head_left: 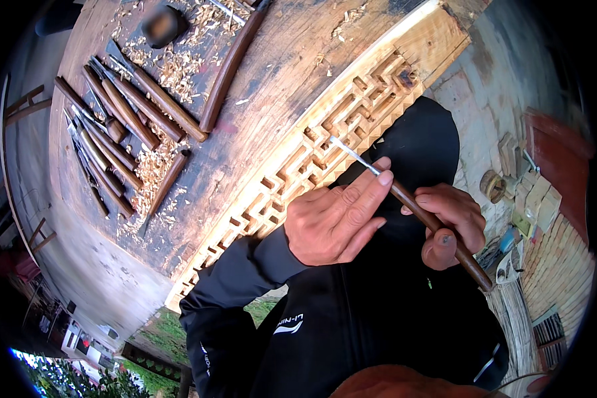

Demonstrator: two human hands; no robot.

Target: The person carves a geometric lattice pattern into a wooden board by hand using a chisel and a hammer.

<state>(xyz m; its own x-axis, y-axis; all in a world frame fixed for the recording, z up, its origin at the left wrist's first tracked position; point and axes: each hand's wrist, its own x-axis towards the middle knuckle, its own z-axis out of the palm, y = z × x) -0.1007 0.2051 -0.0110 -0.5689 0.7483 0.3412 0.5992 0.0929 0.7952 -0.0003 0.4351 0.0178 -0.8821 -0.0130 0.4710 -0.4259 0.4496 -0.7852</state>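
Note:
A chisel point(408, 199) with a brown wooden handle slants over a carved wooden board point(438, 50). Its bright blade tip meets the cut pattern of the board. My right hand point(454, 222) is wrapped around the handle, whose butt end sticks out below. With its fingertips my left hand point(335, 222) pinches the chisel where blade and handle join; the heel of this hand is at the board's near edge. Recessed, stepped lattice shapes run along the board, with a row of small notches on the side facing me.
On the wooden table point(272, 73) lie several wood-handled carving tools point(132, 99), a long dark wooden bar point(235, 66) and heaps of shavings point(156, 166). A dark round pot point(162, 26) stands farther back. Stacked wood pieces point(537, 199) are on the ground at right.

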